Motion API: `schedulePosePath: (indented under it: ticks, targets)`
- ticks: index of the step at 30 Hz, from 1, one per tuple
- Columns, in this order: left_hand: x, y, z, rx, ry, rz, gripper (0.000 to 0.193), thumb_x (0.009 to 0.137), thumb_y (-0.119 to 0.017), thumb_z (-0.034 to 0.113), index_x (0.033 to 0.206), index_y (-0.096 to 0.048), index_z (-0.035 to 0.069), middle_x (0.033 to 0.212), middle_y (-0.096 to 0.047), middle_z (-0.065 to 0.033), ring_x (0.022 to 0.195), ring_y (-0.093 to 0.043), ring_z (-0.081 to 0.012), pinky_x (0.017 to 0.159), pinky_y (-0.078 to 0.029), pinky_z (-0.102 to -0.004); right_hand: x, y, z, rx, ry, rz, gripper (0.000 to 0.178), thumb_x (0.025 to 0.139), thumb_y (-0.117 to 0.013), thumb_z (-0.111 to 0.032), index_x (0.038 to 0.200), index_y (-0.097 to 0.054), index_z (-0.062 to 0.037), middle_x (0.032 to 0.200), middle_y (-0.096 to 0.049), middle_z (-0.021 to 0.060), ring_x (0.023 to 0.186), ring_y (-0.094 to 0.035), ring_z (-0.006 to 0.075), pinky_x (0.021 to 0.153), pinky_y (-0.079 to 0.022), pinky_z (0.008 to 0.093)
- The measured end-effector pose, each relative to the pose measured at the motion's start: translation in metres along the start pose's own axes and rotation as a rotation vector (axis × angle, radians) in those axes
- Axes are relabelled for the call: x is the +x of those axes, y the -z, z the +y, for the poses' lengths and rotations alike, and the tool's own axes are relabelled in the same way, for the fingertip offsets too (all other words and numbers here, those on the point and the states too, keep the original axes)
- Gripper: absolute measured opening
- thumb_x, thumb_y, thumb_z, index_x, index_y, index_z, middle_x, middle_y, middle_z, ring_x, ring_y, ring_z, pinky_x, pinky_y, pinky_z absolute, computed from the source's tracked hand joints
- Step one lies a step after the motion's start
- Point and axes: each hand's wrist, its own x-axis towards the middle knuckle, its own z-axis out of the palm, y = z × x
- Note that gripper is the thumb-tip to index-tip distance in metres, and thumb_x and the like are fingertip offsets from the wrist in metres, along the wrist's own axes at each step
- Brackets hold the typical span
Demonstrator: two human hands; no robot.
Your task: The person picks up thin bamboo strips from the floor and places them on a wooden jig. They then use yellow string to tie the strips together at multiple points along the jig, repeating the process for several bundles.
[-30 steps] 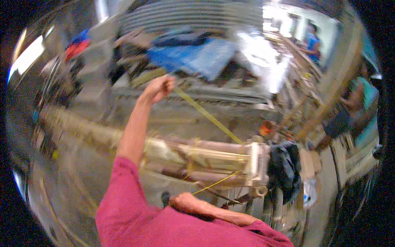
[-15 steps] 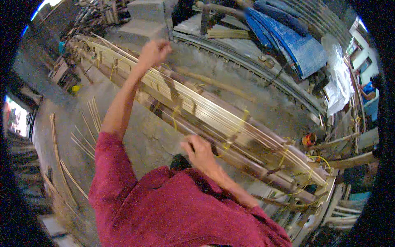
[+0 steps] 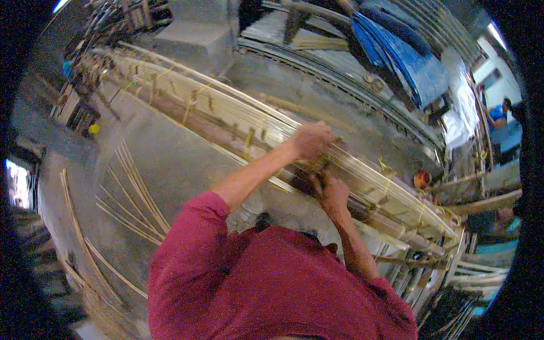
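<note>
A long bundle of thin, pale wooden strips (image 3: 226, 103) runs diagonally in front of me, from far left to near right. Yellow cords (image 3: 187, 111) tie it at intervals. Over the bundle's upper edge, right of its middle, my left hand (image 3: 311, 140) bends down with curled, blurred fingers. Just below it, against the near side, my right hand (image 3: 334, 195) has its fingers drawn together. The two hands are close but apart. Whatever lies between their fingers is too dark and smeared to make out.
Loose thin strips (image 3: 139, 184) lie on the floor at left. Beyond the bundle are stacked metal rails (image 3: 317, 71), a blue tarp (image 3: 396, 56) and white plastic sheeting (image 3: 458, 122). An orange container (image 3: 422, 180) stands past its right end. A person in blue (image 3: 498, 113) is at far right.
My left hand has swung right and nearer along the bundle. My right hand has moved right and up against its near side, so both hands are now close together.
</note>
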Motion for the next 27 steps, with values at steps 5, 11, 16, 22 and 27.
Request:
schedulePosePath:
  ticks: [5, 11, 16, 22, 27]
  targets:
    - [0.001, -0.052, -0.020, 0.047, -0.219, 0.305, 0.029, 0.070, -0.055, 0.030, 0.091, -0.057, 0.011, 0.086, -0.056, -0.0096, 0.077, -0.053, -0.0275, 0.060, -0.044, -0.0404, 0.012, 0.046, -0.005, 0.404, 0.111, 0.023, 0.024, 0.082, -0.046, -0.023, 0.068, -0.057, -0.0060, 0.060, -0.051, 0.0111, 0.065, -0.053, 0.0233, 0.060, -0.040, 0.0392]
    - [0.014, -0.054, -0.017, 0.018, -0.020, 0.283, 0.018, 0.070, -0.055, 0.030, 0.063, -0.058, 0.014, 0.063, -0.052, -0.0107, 0.065, -0.051, -0.0288, 0.057, -0.040, -0.0437, 0.137, 0.142, -0.031, 0.596, 0.637, 0.205, 0.038, 0.085, -0.043, -0.042, 0.071, -0.053, -0.0072, 0.056, -0.045, -0.0015, 0.049, -0.038, 0.0101, 0.049, -0.028, 0.0241]
    - [0.013, -0.027, -0.020, 0.279, 0.172, 0.092, 0.006, 0.064, -0.057, 0.023, 0.062, -0.060, 0.018, 0.062, -0.055, -0.0040, 0.059, -0.052, -0.0209, 0.061, -0.037, -0.0389, 0.209, 0.086, -0.008, 0.506, 0.059, -0.083, 0.028, 0.079, -0.047, -0.029, 0.073, -0.059, -0.0039, 0.063, -0.055, 0.0081, 0.059, -0.051, 0.0221, 0.055, -0.039, 0.0357]
    - [0.001, -0.002, -0.006, 0.289, 0.257, 0.217, 0.029, 0.080, -0.048, 0.032, 0.063, -0.062, 0.013, 0.060, -0.055, -0.0089, 0.065, -0.051, -0.0255, 0.065, -0.031, -0.0415, 0.086, 0.104, -0.042, 0.181, 0.672, 0.618, 0.015, 0.080, -0.048, -0.018, 0.074, -0.054, -0.0059, 0.059, -0.045, 0.0006, 0.058, -0.048, 0.0180, 0.054, -0.039, 0.0259]
    - [0.028, 0.047, 0.016, 0.199, 0.357, 0.067, 0.039, 0.083, -0.043, 0.036, 0.063, -0.062, 0.009, 0.060, -0.056, -0.0130, 0.066, -0.052, -0.0294, 0.069, -0.031, -0.0406, 0.025, 0.031, -0.073, 0.933, 0.320, -0.020, 0.014, 0.082, -0.053, -0.014, 0.088, -0.055, -0.0009, 0.070, -0.057, 0.0096, 0.061, -0.052, 0.0130, 0.058, -0.044, 0.0280]
